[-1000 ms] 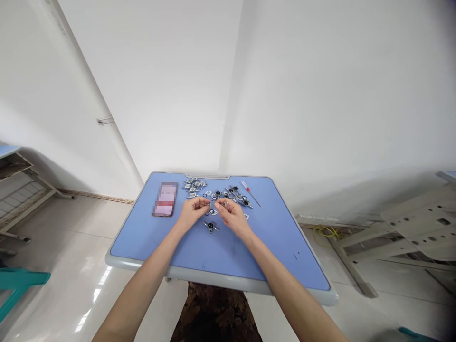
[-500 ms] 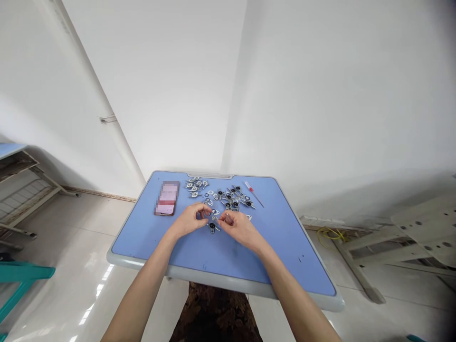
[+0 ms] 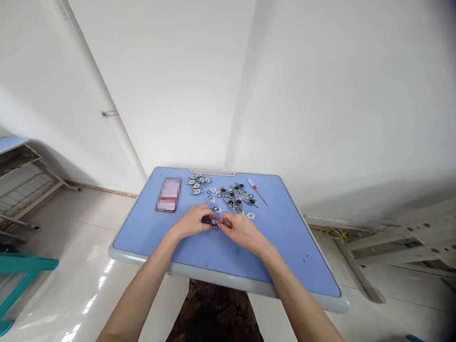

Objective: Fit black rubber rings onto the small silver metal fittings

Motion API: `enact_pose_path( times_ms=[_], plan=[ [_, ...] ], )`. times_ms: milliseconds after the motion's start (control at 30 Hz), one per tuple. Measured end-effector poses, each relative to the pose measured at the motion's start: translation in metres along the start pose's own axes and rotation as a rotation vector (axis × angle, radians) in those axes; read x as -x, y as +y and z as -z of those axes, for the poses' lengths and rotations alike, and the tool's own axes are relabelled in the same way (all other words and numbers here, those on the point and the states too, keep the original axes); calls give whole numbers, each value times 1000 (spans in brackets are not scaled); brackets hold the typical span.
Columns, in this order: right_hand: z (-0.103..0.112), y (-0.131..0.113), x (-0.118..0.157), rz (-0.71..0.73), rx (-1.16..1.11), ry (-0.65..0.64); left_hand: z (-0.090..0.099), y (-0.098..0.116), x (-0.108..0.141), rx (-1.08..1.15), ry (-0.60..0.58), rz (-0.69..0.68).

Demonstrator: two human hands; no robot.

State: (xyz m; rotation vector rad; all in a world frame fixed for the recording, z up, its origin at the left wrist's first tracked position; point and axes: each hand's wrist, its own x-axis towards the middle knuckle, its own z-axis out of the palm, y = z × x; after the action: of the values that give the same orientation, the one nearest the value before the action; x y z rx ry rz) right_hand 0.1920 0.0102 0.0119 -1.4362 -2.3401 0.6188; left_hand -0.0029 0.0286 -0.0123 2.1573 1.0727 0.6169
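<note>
Near the middle of the blue desk (image 3: 221, 256), my left hand (image 3: 195, 221) has its fingers closed on a small metal part (image 3: 214, 223). My right hand (image 3: 238, 229) meets the same part from the right, its thumb and fingertips pinched together; what they grip is too small to make out. Just beyond my hands lie flat metal plates and dark rings (image 3: 216, 209). A heap of metal parts with black discs (image 3: 232, 194) is behind my right hand. Further left sits a group of silvery metal parts (image 3: 197, 182).
A phone (image 3: 169, 194) lies at the desk's left. A screwdriver (image 3: 257, 191) with a clear and red handle is right of the heap, near a loose metal plate (image 3: 251, 215). A teal stool (image 3: 26, 263) stands on the floor at left; a white wall rises behind.
My left hand has closed on the small metal part, which lay between my hands before. My right fingertips have come onto it too. The view has shifted slightly.
</note>
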Motion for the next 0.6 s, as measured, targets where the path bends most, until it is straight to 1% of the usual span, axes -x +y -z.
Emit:
enact_pose_path(
  times_ms=[233, 400, 600],
  plan=[
    [2, 3, 0, -2, 51, -16, 1, 1, 0, -16, 4, -9],
    [0, 7, 0, 4, 85, 3, 0, 0, 0, -19, -2, -16],
    [0, 4, 2, 16, 104, 14, 1, 1, -1, -22, 7, -21]
  ],
)
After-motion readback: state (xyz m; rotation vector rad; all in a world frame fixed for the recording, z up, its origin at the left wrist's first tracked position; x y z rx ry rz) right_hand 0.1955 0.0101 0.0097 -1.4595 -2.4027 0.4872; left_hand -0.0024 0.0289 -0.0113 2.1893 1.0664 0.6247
